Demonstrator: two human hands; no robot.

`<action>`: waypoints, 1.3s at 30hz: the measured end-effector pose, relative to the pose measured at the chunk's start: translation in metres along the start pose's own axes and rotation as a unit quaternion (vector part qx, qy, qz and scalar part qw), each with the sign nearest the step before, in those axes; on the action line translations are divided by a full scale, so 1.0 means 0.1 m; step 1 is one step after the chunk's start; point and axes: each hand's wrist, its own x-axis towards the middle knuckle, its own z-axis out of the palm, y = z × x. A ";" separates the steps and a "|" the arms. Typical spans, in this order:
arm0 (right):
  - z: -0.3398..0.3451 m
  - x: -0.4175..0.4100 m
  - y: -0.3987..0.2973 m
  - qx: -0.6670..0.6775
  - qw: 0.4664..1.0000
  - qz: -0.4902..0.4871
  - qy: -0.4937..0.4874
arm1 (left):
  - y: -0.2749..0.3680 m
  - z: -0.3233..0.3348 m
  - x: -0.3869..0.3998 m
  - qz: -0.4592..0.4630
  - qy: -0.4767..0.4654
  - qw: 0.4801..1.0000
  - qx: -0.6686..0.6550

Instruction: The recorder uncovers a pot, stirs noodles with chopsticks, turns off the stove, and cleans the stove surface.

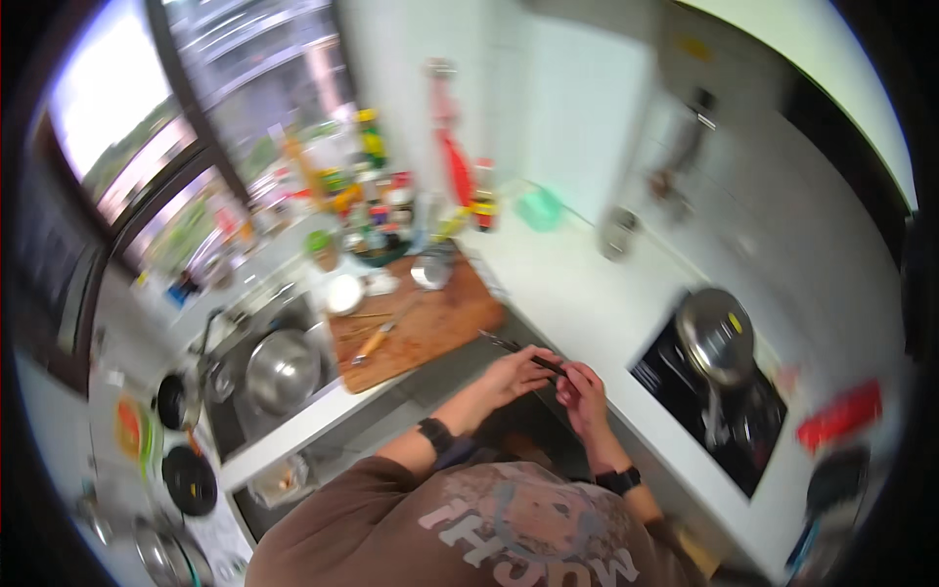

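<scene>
My left hand (510, 379) and my right hand (585, 400) are close together in front of my body, above the gap beside the counter corner. Between them they hold a thin dark utensil (546, 364), whose narrow end points up and left past my left fingers. Blur and my fingers hide what kind it is. My right fingertips pinch its near end, while my left thumb and fingers are around its middle. The brown wooden cutting board (433, 330) lies beyond my left hand. On it rests a knife with an orange-yellow handle (375, 340).
A metal bowl (283, 372) sits in the sink (233, 418) at left. A metal can (431, 273), a white bowl (345, 294) and several bottles crowd the counter corner. At right, a lidded pan (715, 337) stands on the black cooktop (664, 359).
</scene>
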 end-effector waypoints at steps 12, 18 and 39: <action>-1.86 -1.92 -0.91 0.001 0.902 -0.292 0.318 | -1.56 2.04 0.97 -0.232 -0.200 0.903 0.302; -2.29 -2.71 -0.99 0.012 0.812 -0.353 0.464 | -1.75 2.37 2.03 -0.053 -0.198 0.869 0.450; -1.96 -2.61 -0.98 -0.044 0.631 -0.313 0.708 | -1.41 3.43 4.31 0.210 -0.126 0.416 0.876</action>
